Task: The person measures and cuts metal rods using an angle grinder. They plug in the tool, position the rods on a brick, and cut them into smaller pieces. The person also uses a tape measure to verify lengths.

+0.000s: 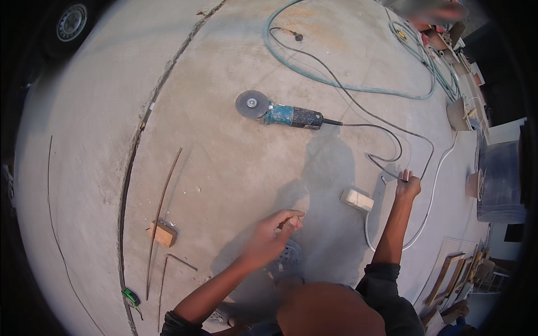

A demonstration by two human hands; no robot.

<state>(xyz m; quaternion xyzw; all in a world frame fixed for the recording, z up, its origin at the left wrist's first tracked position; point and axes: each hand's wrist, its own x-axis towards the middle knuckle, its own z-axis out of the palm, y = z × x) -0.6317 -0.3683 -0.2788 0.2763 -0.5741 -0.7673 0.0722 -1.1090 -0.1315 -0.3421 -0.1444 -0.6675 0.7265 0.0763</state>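
Note:
My right hand (408,183) is closed on the black power cord (427,140), whose plug (298,37) lies farther up on the concrete. My left hand (277,229) is held lower, its fingers curled; I cannot make out anything in them. A teal and black angle grinder (291,116) with a grey disc lies on its side above both hands. A pale block (357,199) sits just left of my right hand. Left of my left hand, a metal rod (168,182) rests over a wooden block (163,234), with a bent rod (178,260) below it.
A long crack (134,145) runs along the left, with a green tape measure (131,298) on it and a thin wire (53,224) beyond. A vehicle wheel (71,22) is top left. Hoses (364,89), a plastic barrel (499,185) and wooden frames (448,277) line the right.

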